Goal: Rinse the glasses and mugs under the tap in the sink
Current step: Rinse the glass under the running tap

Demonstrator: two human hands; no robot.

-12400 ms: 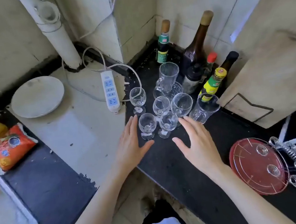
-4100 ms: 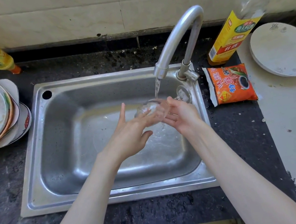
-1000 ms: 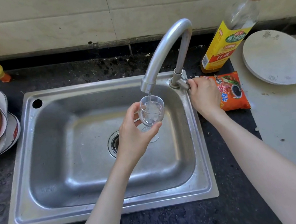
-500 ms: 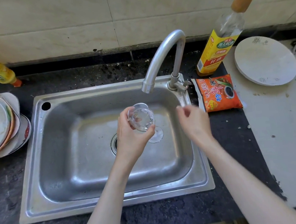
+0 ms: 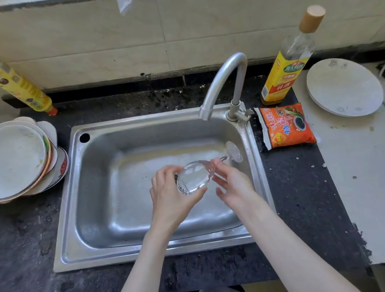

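A small clear stemmed glass (image 5: 194,176) lies on its side over the steel sink (image 5: 109,193), its foot pointing right towards the sink's right wall. My left hand (image 5: 171,195) grips the bowl of the glass from the left. My right hand (image 5: 231,181) holds the glass where the bowl meets the stem, fingertips on it. The curved tap (image 5: 223,81) stands at the sink's back right; no water runs from its spout.
A stack of plates (image 5: 7,160) sits left of the sink, with a yellow bottle (image 5: 3,75) behind it. Right of the sink lie an orange sauce packet (image 5: 286,126), a yellow-labelled bottle (image 5: 290,59) and a white plate (image 5: 344,88) on the counter.
The water has stopped. My right hand left the tap handle and came to the glass. The glass has tipped from upright under the spout to lying sideways lower in the sink.
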